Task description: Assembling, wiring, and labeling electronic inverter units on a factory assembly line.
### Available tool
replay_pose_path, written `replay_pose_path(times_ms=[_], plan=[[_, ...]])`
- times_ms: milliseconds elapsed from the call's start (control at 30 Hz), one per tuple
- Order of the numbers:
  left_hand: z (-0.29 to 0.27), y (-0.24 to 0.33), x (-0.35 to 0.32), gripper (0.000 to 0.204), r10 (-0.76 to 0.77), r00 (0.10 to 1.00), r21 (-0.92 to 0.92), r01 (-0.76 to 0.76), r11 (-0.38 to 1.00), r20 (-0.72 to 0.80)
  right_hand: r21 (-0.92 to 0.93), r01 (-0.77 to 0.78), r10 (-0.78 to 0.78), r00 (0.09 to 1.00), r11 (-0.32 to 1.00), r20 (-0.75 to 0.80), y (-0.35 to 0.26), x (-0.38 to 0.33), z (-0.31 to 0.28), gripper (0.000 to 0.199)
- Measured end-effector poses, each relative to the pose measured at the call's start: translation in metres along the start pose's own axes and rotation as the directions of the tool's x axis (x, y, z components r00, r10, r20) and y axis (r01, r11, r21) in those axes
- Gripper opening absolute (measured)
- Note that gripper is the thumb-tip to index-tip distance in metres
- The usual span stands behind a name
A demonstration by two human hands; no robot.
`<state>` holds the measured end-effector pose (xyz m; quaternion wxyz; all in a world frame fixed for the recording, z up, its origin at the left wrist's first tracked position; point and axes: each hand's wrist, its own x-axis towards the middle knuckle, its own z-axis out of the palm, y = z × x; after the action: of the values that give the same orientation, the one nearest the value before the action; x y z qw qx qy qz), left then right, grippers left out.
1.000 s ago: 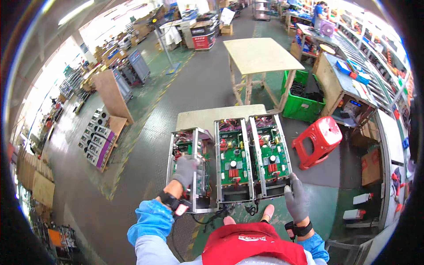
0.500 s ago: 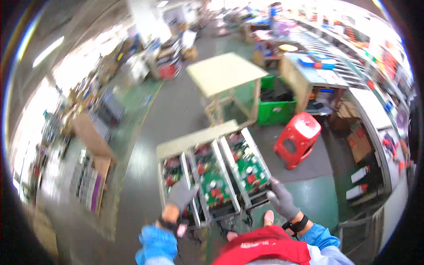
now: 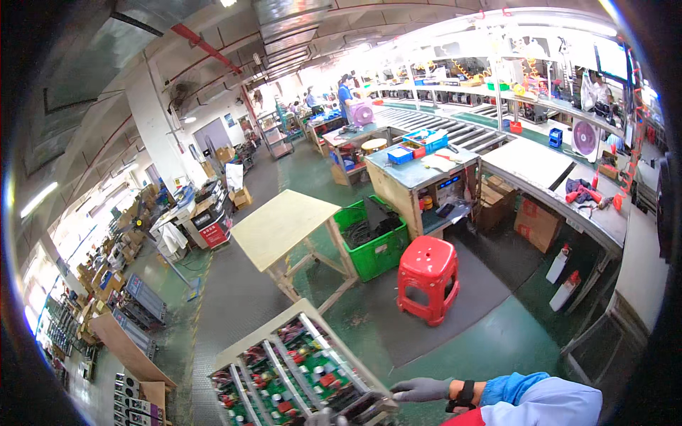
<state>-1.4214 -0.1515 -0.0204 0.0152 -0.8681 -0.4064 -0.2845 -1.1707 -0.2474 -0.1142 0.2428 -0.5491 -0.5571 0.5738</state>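
Note:
Several green circuit boards in metal frames [image 3: 298,376] lie side by side on a pale wooden table [image 3: 257,336] at the lower left. My right hand [image 3: 423,389], in a grey glove with a black wrist strap, reaches left with its fingers stretched out; the fingertips are at the near right corner of the frames. It grips nothing that I can see. Only a grey gloved fingertip of my left hand [image 3: 324,419] shows at the lower edge, against the near side of the boards. The rest of that hand is out of view.
A red plastic stool [image 3: 427,273] stands on the green floor right of the boards. Behind are a second wooden table [image 3: 284,224], a green crate [image 3: 373,241], workbenches, and a conveyor line where other people work.
The view has swung upward and to the right, so the boards have dropped to the lower left. My left hand has slid almost out of view; my right hand stays at the boards' right side.

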Motion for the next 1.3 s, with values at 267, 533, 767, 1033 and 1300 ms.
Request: replay_pose_path(times_ms=[267,533,767,1033,1300], plan=[[0.051,0.155,-0.022,0.032,-0.039,0.998,-0.167,0.047,0.985,0.054,-0.069,-0.119,0.103,0.974,0.99,-0.204,0.118,-0.09,-0.127,0.062],[0.134,0.28,0.085,0.029,-0.049,0.993,-0.195,0.069,0.978,0.109,0.433,-0.072,0.302,0.819,0.898,-0.488,0.169,-0.2,-0.215,0.049],[0.342,0.312,0.237,0.048,0.248,0.398,-0.078,-0.396,0.915,0.883,0.589,-0.018,0.479,0.601,0.808,-0.639,0.258,-0.249,-0.328,0.038],[0.436,0.415,0.391,0.042,0.287,0.438,-0.131,-0.352,0.927,0.852,0.72,0.253,0.596,0.424,0.646,-0.683,0.285,-0.305,-0.489,0.039],[0.551,0.555,0.484,0.038,0.619,0.263,-0.424,-0.532,0.733,0.74,0.731,0.572,0.757,0.268,0.373,-0.596,0.312,-0.326,-0.585,0.034]])
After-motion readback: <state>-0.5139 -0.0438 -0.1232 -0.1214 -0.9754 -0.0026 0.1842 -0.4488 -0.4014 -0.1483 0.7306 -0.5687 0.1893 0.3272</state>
